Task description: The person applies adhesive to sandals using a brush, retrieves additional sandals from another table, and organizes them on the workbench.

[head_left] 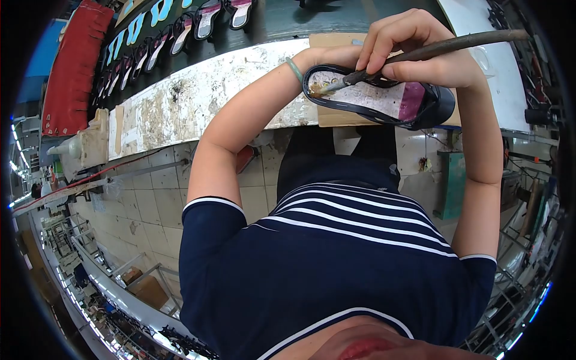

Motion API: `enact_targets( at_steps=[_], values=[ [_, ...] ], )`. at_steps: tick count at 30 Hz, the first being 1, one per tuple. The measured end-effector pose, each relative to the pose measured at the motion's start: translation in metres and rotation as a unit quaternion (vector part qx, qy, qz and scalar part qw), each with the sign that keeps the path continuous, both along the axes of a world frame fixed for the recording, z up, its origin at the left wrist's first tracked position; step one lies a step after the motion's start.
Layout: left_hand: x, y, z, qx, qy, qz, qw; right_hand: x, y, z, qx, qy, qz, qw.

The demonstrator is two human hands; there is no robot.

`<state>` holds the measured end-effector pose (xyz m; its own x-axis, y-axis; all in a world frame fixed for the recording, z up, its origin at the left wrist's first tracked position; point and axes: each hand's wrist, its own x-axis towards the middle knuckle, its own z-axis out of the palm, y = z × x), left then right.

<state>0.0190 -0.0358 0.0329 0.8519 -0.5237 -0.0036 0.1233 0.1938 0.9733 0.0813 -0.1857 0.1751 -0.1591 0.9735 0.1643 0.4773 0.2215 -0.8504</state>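
Note:
A black-edged sandal [378,99] with a pale insole and a maroon patch lies across my left hand [337,56], which supports it from its far side. Most of that hand's fingers are hidden behind the sandal and my other hand. My right hand [414,51] is closed around a dark-handled brush [468,43], its tip pointing down to the left. The bristles meet the insole at one end, where a wet-looking brownish patch shows. Beneath the sandal is a sheet of cardboard [329,117] on the bench.
The stained white bench [198,90] runs along in front of me. Past it, a dark green surface [270,30] carries rows of sandals [180,33] and light blue pieces [135,27]. Red material [78,66] and a pale plastic container [90,144] are at the left.

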Motion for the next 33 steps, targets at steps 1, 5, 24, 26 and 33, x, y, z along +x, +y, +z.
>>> enact_targets(
  at_steps=[1, 5, 24, 26, 33],
  values=[
    [0.002, 0.0, -0.003, -0.014, -0.002, -0.026, 1.0, -0.001, 0.0, 0.0, 0.0, 0.0, -0.001, 1.0],
    [0.007, 0.0, -0.003, 0.023, -0.067, -0.054, 0.996, 0.007, 0.0, -0.005, -0.014, 0.059, 0.011, 0.998],
    [-0.001, -0.001, -0.005, -0.067, 0.224, -0.025, 0.972, 0.005, -0.026, -0.003, 0.004, -0.022, -0.017, 1.0],
    [-0.002, 0.0, -0.003, -0.049, 0.217, -0.02, 0.975, 0.01, -0.032, -0.01, 0.004, -0.015, -0.024, 1.0],
    [-0.019, -0.004, 0.026, -0.1, 0.35, 0.001, 0.931, 0.013, -0.048, -0.018, 0.004, 0.006, -0.049, 0.999]
  ],
)
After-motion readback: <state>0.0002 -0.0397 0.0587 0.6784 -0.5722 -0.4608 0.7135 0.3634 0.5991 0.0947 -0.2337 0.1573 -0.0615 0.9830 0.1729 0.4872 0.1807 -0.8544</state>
